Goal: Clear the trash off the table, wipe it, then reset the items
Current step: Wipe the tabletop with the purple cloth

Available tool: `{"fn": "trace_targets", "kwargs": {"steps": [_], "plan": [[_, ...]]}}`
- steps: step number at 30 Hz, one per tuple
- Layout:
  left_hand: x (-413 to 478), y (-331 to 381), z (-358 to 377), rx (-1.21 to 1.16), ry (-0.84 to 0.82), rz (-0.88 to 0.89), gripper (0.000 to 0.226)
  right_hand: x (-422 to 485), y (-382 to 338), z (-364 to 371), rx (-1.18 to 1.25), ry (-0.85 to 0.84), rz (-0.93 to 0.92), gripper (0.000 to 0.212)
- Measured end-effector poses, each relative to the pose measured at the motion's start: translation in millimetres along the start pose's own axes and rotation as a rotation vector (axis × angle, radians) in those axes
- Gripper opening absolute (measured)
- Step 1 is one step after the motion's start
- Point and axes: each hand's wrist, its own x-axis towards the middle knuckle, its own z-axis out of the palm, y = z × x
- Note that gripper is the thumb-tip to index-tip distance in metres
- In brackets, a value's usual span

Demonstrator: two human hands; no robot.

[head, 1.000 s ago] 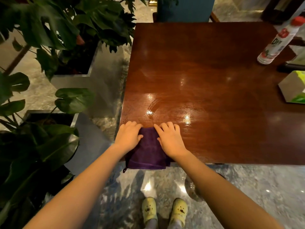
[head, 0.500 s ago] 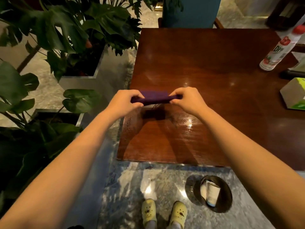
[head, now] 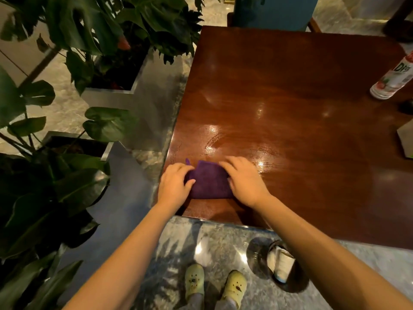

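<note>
On the far left stand big dark green plants [head: 67, 41] in two metal planter boxes [head: 116, 92] on the marble floor [head: 138, 242], beside the left edge of the brown wooden table [head: 279, 90]. The purple cloth [head: 209, 181] lies folded on the table near its front left corner, and both hands are on it. The left hand [head: 175, 186] rests palm down on the left side of the cloth, partly over the table edge, with its fingers curled over the cloth and the thumb lying on the purple surface. The right hand [head: 244, 181] lies flat on the right side of the cloth, fingers together and stretched forward, pressing the cloth down on the wood. Behind the hands the table surface shines with wet streaks. Below the table edge, on the floor, are two yellow clogs [head: 214, 285] on the person's feet, and to the right of them a dark round bin [head: 288, 265] that holds white crumpled things, maybe paper cups, the view there is not sharp. At the far side of the table stands a teal chair [head: 274, 12]. Near the right edge of the table stands a white bottle [head: 393, 79] with a red printed label, tilted in the wide view, and closer to the front a box [head: 405, 139] is cut by the edge of the view.
</note>
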Motion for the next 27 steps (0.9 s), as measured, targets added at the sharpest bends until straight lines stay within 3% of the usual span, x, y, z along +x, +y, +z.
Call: {"fn": "trace_targets", "kwargs": {"steps": [2,4,10,12,19,21,27], "plan": [[-3,-7,3,0.068,0.049,-0.094,0.049,8,-8,14,-0.067,-0.149,-0.211,0.053],[-20,-21,7,0.157,0.054,-0.118,0.055,5,-10,31,-0.137,-0.257,-0.298,0.054],[-63,-38,21,0.311,-0.094,-0.033,0.082,7,15,41,-0.205,-0.134,-0.479,0.050],[-62,-38,22,0.333,-0.093,-0.047,0.080,35,35,32,-0.231,-0.108,-0.416,0.049],[-63,-40,26,0.418,-0.094,-0.046,0.073,147,80,15,-0.153,-0.061,0.069,0.052],[-63,-40,27,0.402,-0.095,-0.048,0.074,129,64,19,-0.148,-0.045,0.034,0.051],[-62,-40,28,0.388,-0.103,-0.056,0.078,-28,27,35,-0.164,-0.099,-0.339,0.052]]}}
